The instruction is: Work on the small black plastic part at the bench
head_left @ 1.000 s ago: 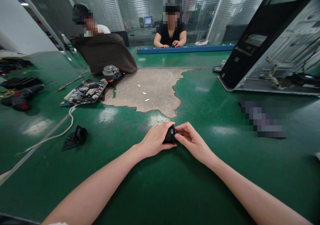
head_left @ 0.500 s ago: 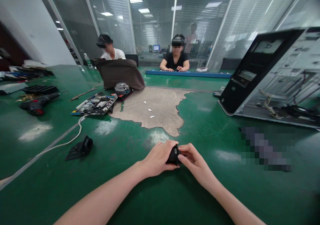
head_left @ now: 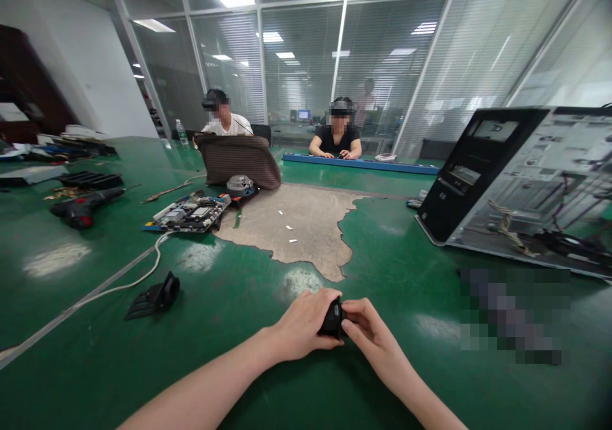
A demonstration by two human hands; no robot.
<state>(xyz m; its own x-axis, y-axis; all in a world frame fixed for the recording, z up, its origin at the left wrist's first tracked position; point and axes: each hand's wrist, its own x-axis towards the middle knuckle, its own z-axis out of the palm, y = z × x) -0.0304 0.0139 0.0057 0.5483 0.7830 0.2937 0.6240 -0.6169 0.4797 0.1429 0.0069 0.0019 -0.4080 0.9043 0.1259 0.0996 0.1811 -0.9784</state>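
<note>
Near the front middle of the table, a small black plastic part [head_left: 331, 320] with a thin flange on its right side is held between my two hands. My left hand [head_left: 306, 322] is closed around it from the left, thumb underneath and fingers over the top. From the right, my right hand [head_left: 367, 325] pinches at the flange with thumb and index finger. Anything tiny between those fingertips is too hidden to make out. Off to the left lies another black plastic piece [head_left: 155, 296] with a ring-shaped end and slatted fins.
A circuit board [head_left: 191, 212], a grey round component [head_left: 239, 185] and a cordless drill [head_left: 86, 207] lie to the left. An open computer case [head_left: 478, 175] stands at right, near a pixelated object [head_left: 511, 315]. Two people sit across the green table [head_left: 392, 239].
The view has tilted upward, so the table and things on it sit lower in the picture. Both hands keep nearly the same grip on the black plastic part.
</note>
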